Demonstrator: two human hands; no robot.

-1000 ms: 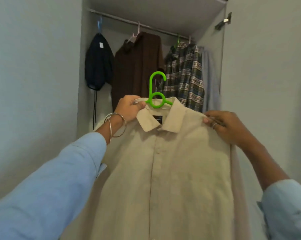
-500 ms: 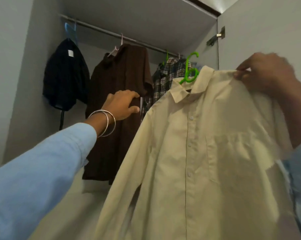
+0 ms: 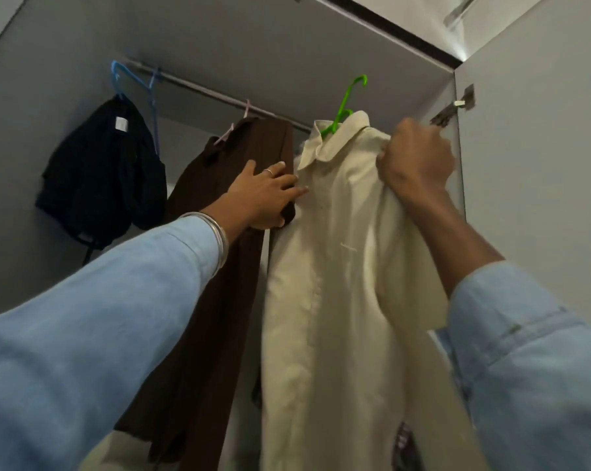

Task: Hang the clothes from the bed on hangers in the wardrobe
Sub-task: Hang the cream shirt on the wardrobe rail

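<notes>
A cream shirt (image 3: 331, 273) hangs on a green hanger (image 3: 345, 107) whose hook is raised near the wardrobe rail (image 3: 199, 88), beside it rather than over it as far as I can see. My right hand (image 3: 416, 158) grips the shirt's right shoulder, fingers curled into the cloth. My left hand (image 3: 263, 195) lies with fingers spread against the brown shirt (image 3: 219, 266), which hangs on a pink hanger (image 3: 234, 129), pressing it to the left.
A dark garment (image 3: 100, 171) hangs on a blue hanger (image 3: 134, 86) at the rail's left end. The open wardrobe door (image 3: 532, 164) with its hinge (image 3: 457, 105) stands close on the right. A bit of plaid cloth (image 3: 403, 447) shows low behind the cream shirt.
My right hand has carried the cream shirt up and into the wardrobe. My left hand left the collar, reached to the brown shirt and now pushes it left. The plaid shirt is now covered.
</notes>
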